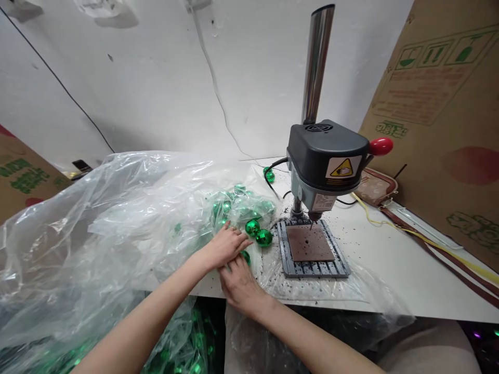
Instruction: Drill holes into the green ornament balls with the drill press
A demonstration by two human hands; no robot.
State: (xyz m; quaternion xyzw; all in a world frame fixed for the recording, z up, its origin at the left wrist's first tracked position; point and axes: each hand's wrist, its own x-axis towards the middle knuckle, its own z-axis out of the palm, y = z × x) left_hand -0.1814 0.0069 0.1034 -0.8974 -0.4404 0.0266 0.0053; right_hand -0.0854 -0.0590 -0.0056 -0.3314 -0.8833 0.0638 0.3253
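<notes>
On my feed, the left hand (229,244) lay bent against the right hand (242,284), beside a ball (246,257) left of the drill (327,158); I couldn't tell whether either pinched it. Seemingly a picking-up step, it called next for a sure grip.

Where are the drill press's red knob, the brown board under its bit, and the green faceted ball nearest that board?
Red knob (381,146): head view, its middle.
Brown board (314,245): head view, top face.
Green faceted ball (264,238): head view, its visible middle.

Both hands (226,246) are close together beside green balls (264,238).
</notes>
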